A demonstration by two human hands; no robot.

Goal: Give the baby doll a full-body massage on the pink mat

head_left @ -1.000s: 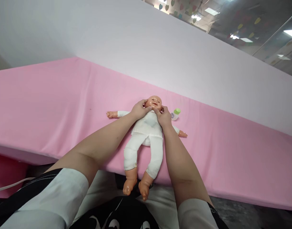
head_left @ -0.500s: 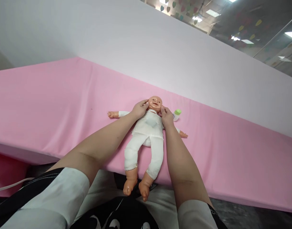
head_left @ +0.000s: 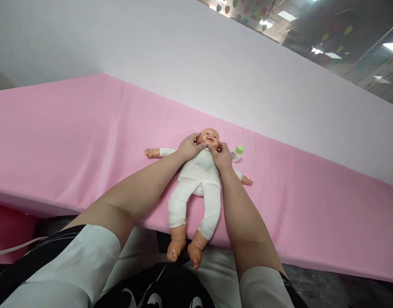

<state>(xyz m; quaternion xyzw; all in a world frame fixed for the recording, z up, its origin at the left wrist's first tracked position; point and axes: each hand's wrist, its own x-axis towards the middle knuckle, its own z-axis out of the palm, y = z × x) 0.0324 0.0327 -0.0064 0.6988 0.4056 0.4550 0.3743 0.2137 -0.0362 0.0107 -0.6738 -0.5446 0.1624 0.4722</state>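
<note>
Doll lies on the mattress, bottle right of its head

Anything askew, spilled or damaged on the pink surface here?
Little: the plastic baby doll in white clothes lies with its bare feet past the pink padded surface's near edge. A small white bottle with green cap lies tipped; no spill visible.

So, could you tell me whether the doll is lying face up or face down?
Face up: the doll lies on its back, face showing.
</note>
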